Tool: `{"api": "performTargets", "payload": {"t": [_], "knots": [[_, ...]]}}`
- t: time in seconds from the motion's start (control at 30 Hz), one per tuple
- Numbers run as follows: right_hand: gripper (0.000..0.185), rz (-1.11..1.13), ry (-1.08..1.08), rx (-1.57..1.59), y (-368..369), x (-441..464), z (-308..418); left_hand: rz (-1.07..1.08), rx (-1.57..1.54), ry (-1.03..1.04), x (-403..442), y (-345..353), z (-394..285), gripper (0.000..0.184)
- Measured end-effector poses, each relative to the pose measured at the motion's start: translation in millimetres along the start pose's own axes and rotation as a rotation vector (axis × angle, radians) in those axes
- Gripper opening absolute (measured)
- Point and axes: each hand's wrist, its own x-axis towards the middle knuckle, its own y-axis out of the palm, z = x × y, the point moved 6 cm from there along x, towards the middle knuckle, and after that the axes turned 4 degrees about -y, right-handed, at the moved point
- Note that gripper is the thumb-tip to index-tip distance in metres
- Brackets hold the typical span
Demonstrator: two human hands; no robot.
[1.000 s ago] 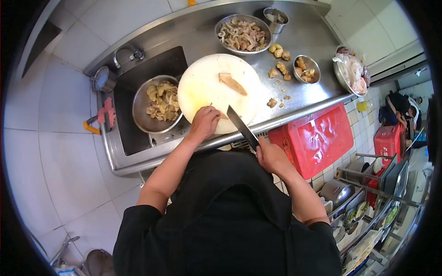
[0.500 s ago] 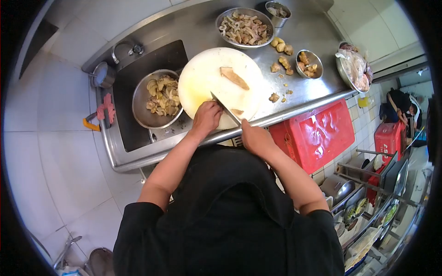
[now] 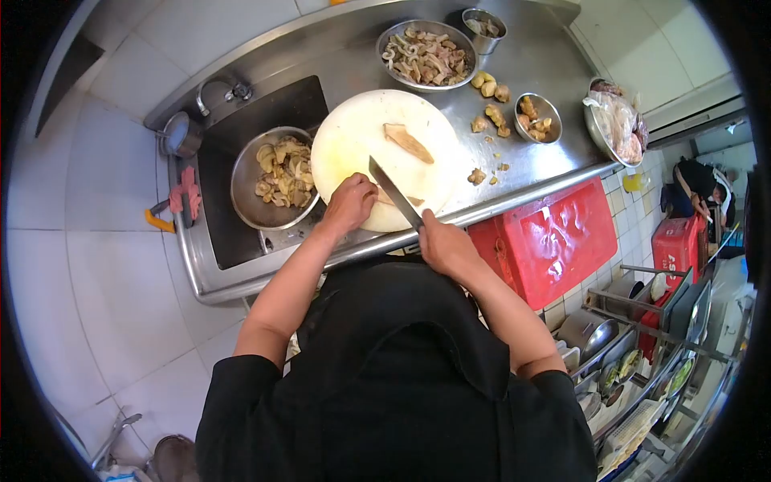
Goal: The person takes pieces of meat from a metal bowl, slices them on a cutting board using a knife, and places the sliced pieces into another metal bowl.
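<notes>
A round white cutting board (image 3: 345, 128) lies on the steel counter beside the sink. My right hand (image 3: 443, 243) is wrapped round the handle of a knife (image 3: 393, 191), whose blade slants up and left over the lower part of the board. At the blade's left, my left hand (image 3: 350, 204) has its fingers curled on a small pale piece of food, partly hidden by the fingers and blade; one end (image 3: 414, 201) shows right of the knife. A longer brownish piece (image 3: 408, 143) lies higher on the board.
In the sink (image 3: 215, 169) stands a bowl of sliced food (image 3: 283, 178). Behind the board are a bowl of cut pieces (image 3: 426, 56) and a metal cup (image 3: 483, 29). Ginger-like pieces (image 3: 496, 116) and a small bowl (image 3: 538, 119) lie rightward. A red lidded container (image 3: 554, 237) stands below the counter edge.
Since one second ago, the knife and my right hand have moved left, bringing the blade over the small piece beside my left hand. The blade has shifted slightly since half a second ago.
</notes>
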Motion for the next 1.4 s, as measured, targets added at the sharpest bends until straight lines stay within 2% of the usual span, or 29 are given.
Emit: {"api": "performTargets", "payload": {"t": [0.23,0.43,0.5,0.6,0.7,0.77,1.03,1.1,1.2,1.3,1.4], "knots": [[0.02,0.015,-0.054,-0.028,21.2,37.9,7.5,-0.027,0.04,0.039,-2.3,2.6,-3.3,0.016],[0.02,0.058,-0.019,-0.053,17.1,-26.1,-26.2,-0.071,0.048,0.025,-4.0,2.8,-0.7,0.015],[0.022,0.15,0.059,-0.062,11.3,-44.3,-38.9,-0.073,0.026,0.009,-1.6,1.2,1.0,0.014],[0.025,0.151,0.082,-0.06,8.8,-45.9,-38.6,0.011,-0.002,0.066,-1.7,-2.1,3.6,0.014],[0.025,0.05,0.043,-0.007,2.3,-33.5,-22.2,-0.038,-0.116,0.003,-6.8,-10.8,12.2,0.015],[0.024,0.037,0.035,0.019,2.3,-15.3,-6.9,-0.054,0.029,0.058,-7.4,-11.7,10.5,0.015],[0.019,-0.037,-0.07,0.014,31.4,45.9,11.5,-0.021,0.074,0.041,-2.6,-8.4,3.3,0.019],[0.018,0.014,-0.054,-0.022,31.9,42.7,9.6,-0.017,0.076,0.019,-3.9,-4.6,4.2,0.02],[0.019,0.08,-0.042,-0.052,26.1,9.3,-2.2,-0.098,0.06,0.09,-7.9,-2.1,6.4,0.019],[0.02,0.147,0.051,-0.075,26.2,-24.7,-32.2,-0.081,0.055,0.041,-5.2,-3.0,12.8,0.016],[0.022,0.113,0.027,-0.005,13.1,-36.0,-37.4,-0.017,0.024,0.109,-4.5,-8.1,15.5,0.015]]}}
